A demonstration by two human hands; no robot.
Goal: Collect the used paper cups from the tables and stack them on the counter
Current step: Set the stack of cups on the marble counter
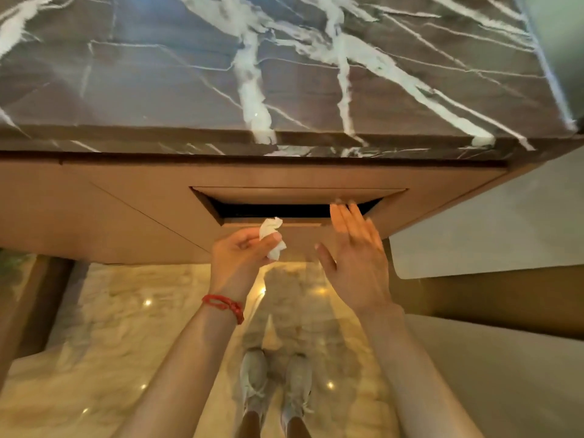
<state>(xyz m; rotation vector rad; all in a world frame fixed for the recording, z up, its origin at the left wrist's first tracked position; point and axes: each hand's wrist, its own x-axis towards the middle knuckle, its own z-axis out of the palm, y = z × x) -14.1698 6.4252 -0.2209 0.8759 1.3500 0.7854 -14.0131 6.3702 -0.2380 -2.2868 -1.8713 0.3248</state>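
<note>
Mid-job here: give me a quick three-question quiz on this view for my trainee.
1. True or false: the left hand holds a paper cup.
2. What is the right hand doing at the flap in the cabinet front below the marble counter?
A. pushing it inward with its fingers
B. resting flat on the counter
C. gripping a handle
3. Fill in: the left wrist wears a red ____.

Key:
1. False; it pinches a crumpled white tissue.
2. A; the dark slot is open behind it.
3. String bracelet.
</note>
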